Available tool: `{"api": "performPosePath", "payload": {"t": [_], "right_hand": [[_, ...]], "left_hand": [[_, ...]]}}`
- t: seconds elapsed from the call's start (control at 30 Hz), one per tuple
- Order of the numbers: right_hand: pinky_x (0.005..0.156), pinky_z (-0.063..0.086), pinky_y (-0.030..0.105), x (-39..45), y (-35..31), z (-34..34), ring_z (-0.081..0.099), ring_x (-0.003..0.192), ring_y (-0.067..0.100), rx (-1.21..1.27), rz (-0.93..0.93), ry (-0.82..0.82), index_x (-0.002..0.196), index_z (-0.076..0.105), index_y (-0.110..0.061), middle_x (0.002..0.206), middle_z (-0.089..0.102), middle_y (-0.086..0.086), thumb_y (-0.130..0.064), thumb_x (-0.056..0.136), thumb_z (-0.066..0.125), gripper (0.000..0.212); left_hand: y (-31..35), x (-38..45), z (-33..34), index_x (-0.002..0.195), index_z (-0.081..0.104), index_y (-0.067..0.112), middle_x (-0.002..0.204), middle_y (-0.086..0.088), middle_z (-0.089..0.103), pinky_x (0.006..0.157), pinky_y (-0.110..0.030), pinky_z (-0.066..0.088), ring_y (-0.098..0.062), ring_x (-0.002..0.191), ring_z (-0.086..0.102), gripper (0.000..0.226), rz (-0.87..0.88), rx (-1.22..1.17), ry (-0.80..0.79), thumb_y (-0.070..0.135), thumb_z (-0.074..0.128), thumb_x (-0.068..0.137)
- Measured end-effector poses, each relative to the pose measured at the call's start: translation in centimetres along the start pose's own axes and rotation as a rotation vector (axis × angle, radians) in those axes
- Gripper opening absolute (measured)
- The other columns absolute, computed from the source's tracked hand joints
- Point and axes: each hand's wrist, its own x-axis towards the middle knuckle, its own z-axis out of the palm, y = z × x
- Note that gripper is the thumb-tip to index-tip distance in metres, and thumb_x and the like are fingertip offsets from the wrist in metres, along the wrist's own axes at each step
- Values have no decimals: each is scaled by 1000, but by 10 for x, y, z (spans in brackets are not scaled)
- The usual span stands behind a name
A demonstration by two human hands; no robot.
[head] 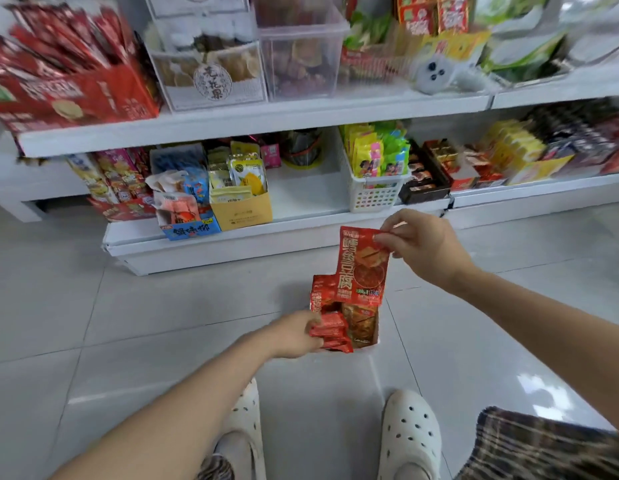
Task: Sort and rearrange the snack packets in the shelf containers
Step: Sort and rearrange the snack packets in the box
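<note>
My right hand (420, 245) pinches the top corner of a red snack packet (361, 268) and holds it up above a small white container (374, 336) standing on the floor. The container holds more red packets (330, 329) and an orange-brown one (360, 323). My left hand (294, 336) grips the stack of red packets at the container's left side. The bottom shelf (301, 199) behind it has a bare gap in its middle.
On the bottom shelf stand a yellow carton (242, 209), a blue carton (190, 230) and a white basket (373, 192), all with packets. The upper shelf carries a red box (72, 88) and clear bins (301, 60). My white clogs (410, 434) rest on the tiled floor.
</note>
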Motion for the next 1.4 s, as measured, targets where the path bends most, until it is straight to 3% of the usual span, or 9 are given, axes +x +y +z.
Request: {"api": "performPosePath", "payload": {"t": [0.23, 0.43, 0.67, 0.9, 1.0, 1.13, 1.23, 1.33, 1.4], "right_hand": [[58, 57, 19, -59, -58, -38, 72, 70, 8, 309, 51, 62, 91, 68, -18, 80, 75, -1, -22, 86, 73, 8], [59, 56, 19, -86, -81, -50, 72, 73, 12, 534, 148, 93, 90, 71, -15, 75, 75, 2, -25, 86, 71, 11], [56, 50, 18, -85, -87, -64, 64, 62, 5, 655, 333, 22, 96, 72, -8, 76, 75, 2, -28, 87, 70, 22], [58, 45, 20, -82, -82, -70, 64, 70, 7, 664, 400, -18, 90, 72, -11, 84, 75, 4, -30, 91, 67, 19], [63, 45, 21, -83, -79, -70, 61, 71, 6, 642, 379, -1, 91, 73, -10, 82, 75, 2, -32, 90, 66, 23], [68, 42, 21, -83, -82, -69, 55, 76, 8, 787, 342, -12, 85, 73, -15, 80, 68, 1, -33, 90, 64, 21], [84, 38, 30, -83, -85, -63, 53, 88, 14, 889, 306, -60, 94, 71, -16, 82, 67, 0, -34, 92, 60, 22], [88, 38, 31, -80, -89, -57, 53, 87, 13, 1023, 256, -88, 104, 69, -13, 85, 66, -2, -32, 92, 58, 25], [87, 43, 31, -77, -92, -56, 58, 88, 11, 1101, 243, -111, 108, 69, -14, 95, 69, -1, -29, 93, 58, 25]], "left_hand": [[95, -109, -54, 110, 65, 20, 101, 0, 74, 91, -33, 51, -17, 96, 69, 34, 210, -800, 153, 42, 41, 100], [101, -149, -35, 120, 55, 18, 104, -6, 74, 87, -40, 57, -23, 97, 70, 43, 334, -595, 301, -2, 70, 84], [106, -159, -36, 123, 55, 17, 102, -8, 75, 82, -32, 57, -21, 97, 71, 47, 396, -637, 276, -9, 64, 85], [106, -162, -47, 134, 47, 13, 118, -14, 69, 87, -32, 55, -25, 109, 66, 63, 392, -779, 54, -16, 64, 81], [110, -165, -51, 136, 51, 14, 128, -15, 63, 89, -33, 54, -26, 114, 63, 66, 409, -950, -99, -6, 70, 77], [128, -166, -51, 126, 62, 9, 124, -17, 65, 93, -44, 54, -29, 113, 64, 59, 280, -1298, -195, 51, 56, 85], [133, -157, -44, 129, 58, 4, 127, -23, 61, 106, -55, 41, -35, 118, 60, 63, 175, -1395, -307, 53, 54, 89], [137, -152, -38, 107, 72, 1, 94, -13, 68, 86, -44, 57, -26, 87, 69, 44, 207, -1481, -370, 23, 79, 70], [141, -147, -39, 99, 74, -2, 78, -10, 66, 63, -30, 60, -18, 70, 68, 31, 177, -1553, -255, 9, 80, 70]]}}
